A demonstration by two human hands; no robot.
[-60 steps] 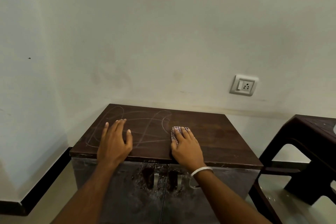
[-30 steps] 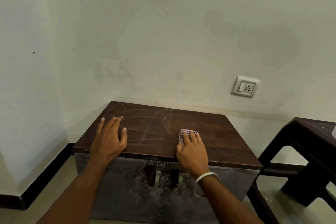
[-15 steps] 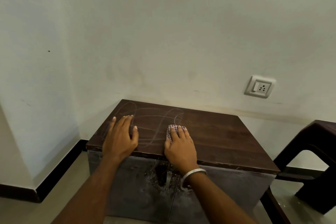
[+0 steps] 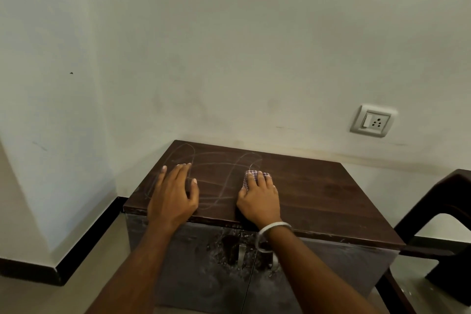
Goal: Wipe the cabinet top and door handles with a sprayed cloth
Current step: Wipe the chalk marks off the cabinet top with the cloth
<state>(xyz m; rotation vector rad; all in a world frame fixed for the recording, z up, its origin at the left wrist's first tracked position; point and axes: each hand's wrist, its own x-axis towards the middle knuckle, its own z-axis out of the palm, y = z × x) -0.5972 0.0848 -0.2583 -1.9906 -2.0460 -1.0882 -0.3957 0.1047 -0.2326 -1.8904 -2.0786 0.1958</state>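
Hands rest on the cabinet top [image 4: 318, 194], a dark wooden surface marked with pale streaks. Right hand [image 4: 260, 199] presses a checked cloth [image 4: 248, 177] flat near the top's front edge, fingers straight over it. Left hand [image 4: 174, 194] lies just left of it, fingers spread, holding nothing. Door handles [image 4: 241, 252] sit below the front edge, partly hidden by the right wrist.

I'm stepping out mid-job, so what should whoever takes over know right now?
Left hand: flat on the cabinet top, bracing.
Right hand: pressing the checked cloth onto the top near the middle.
Done: wiping of the top is under way; chalky scribbles remain on its left half.
Left: clear those marks, then wipe the door handles below the front edge.
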